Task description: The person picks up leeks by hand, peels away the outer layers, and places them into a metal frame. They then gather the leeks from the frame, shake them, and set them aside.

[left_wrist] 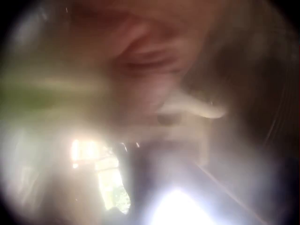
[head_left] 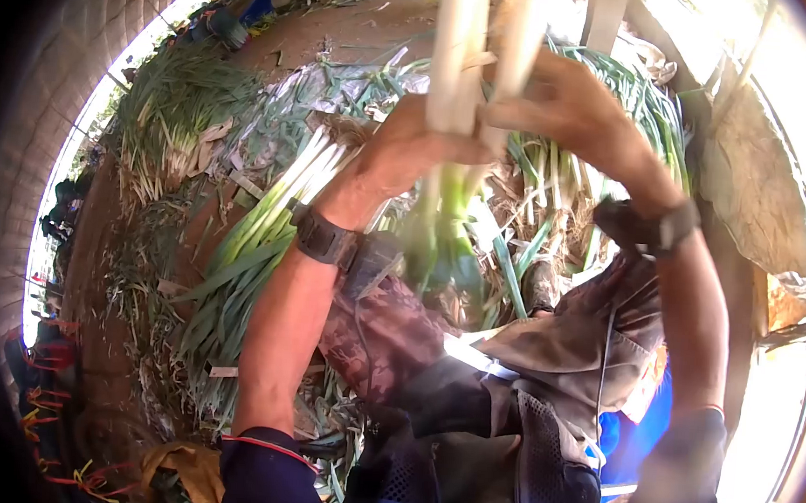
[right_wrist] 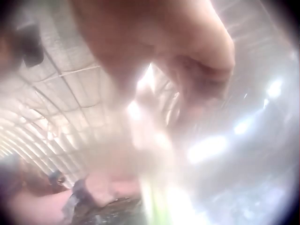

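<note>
Several long leeks [head_left: 458, 59] stand upright in front of the person, white stalks up and green leaves down between the knees. Around their stalks the left hand [head_left: 418, 145] curls its fingers. Close beside it, the right hand [head_left: 567, 109] pinches a white stalk with bent fingers and thumb. Motion blurs the stalks' upper ends, which run out of the head view. In the right wrist view, the right hand's fingers [right_wrist: 199, 79] curve above a pale, overexposed stalk [right_wrist: 152, 136]. The left wrist view is heavily blurred, with the left hand [left_wrist: 145, 61] near a green streak.
A pile of leeks [head_left: 270, 214] lies to the left of the legs, and another bundle [head_left: 184, 105] lies farther left. More leeks with roots [head_left: 566, 193] lie ahead on the right. Leaf scraps litter the brown ground [head_left: 353, 28]. A wooden post [head_left: 606, 18] stands beyond the right hand.
</note>
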